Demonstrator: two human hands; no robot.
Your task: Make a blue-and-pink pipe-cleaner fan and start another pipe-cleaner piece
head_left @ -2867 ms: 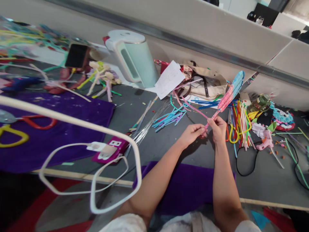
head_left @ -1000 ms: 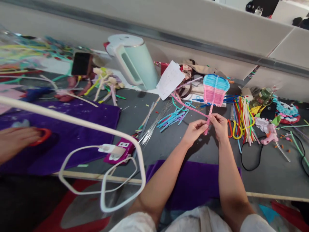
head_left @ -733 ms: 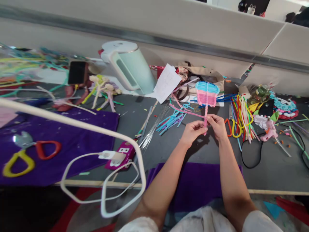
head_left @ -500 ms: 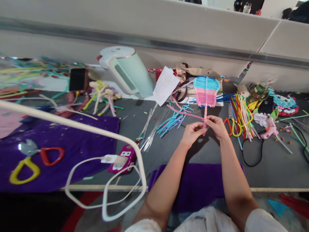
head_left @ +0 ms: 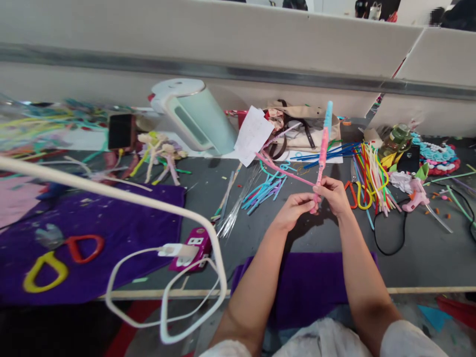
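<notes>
Both my hands meet over the grey table. My left hand and my right hand are closed on the pink stem of a pink and blue pipe-cleaner fan. The fan stands upright and is turned edge-on, so it looks like a thin strip. A loose pink pipe cleaner runs from the stem up and to the left. A pile of blue pipe cleaners lies just left of my hands.
A mint kettle, a sheet of paper and a tan bag stand at the back. Coloured pipe cleaners and a pink glue gun lie right. Purple cloth, scissors and a power strip lie left.
The fan has turned about its stem from face-on to edge-on between my fingers. My hands stay in the same place. Another person's hand at the left is gone from view.
</notes>
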